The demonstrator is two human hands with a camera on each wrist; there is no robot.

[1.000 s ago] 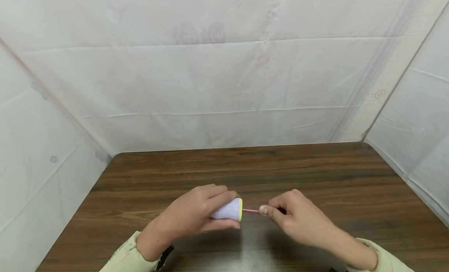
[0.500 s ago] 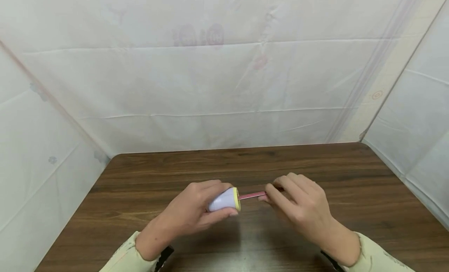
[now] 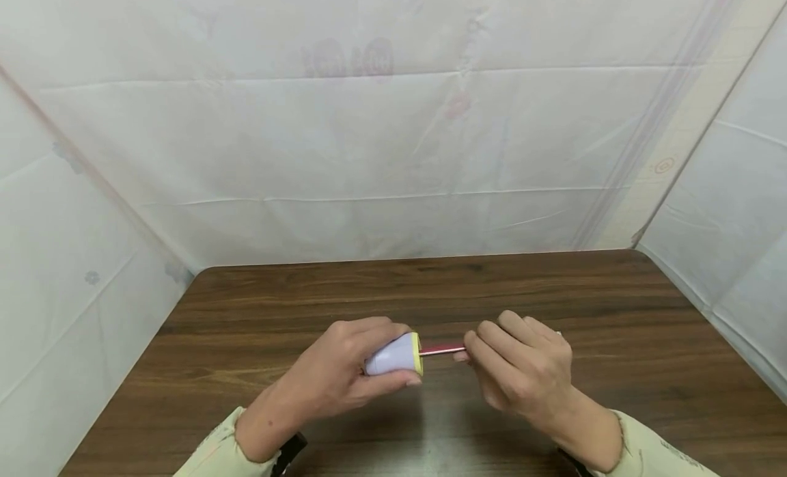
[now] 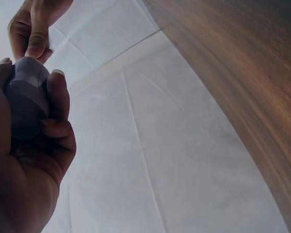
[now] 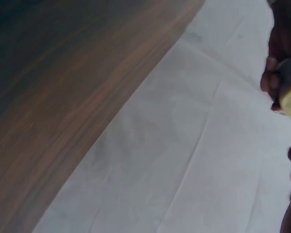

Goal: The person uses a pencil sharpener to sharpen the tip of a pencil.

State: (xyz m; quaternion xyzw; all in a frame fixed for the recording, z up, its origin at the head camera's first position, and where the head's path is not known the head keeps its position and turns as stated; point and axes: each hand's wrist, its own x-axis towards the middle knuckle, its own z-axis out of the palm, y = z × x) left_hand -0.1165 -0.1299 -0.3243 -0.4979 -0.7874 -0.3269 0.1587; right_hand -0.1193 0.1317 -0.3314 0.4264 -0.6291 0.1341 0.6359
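My left hand (image 3: 328, 364) grips a lavender pencil sharpener (image 3: 393, 355), thumb below and fingers over the top. Its yellow end faces right, a little above the table. A slim red pencil (image 3: 443, 350) with a pale stripe enters that end. My right hand (image 3: 522, 361) holds the pencil in curled fingers, which hide most of its length. In the left wrist view, the rounded sharpener body (image 4: 28, 97) lies between thumb and fingers. The right wrist view catches the yellow end (image 5: 290, 102) at its right edge; the pencil tip is hidden inside.
Both hands are over a dark wood-grain table (image 3: 393, 292) with rounded far corners. Pale cloth sheets (image 3: 381, 142) hang behind it and at both sides. Light-coloured sleeves (image 3: 227, 450) and dark wrist straps (image 3: 289, 453) show at the near edge.
My right hand has rolled over, from thumb-side grip to knuckles up, and now closes more fully on the pencil. The sharpener tilted slightly and shifted a little; the left hand kept its hold.
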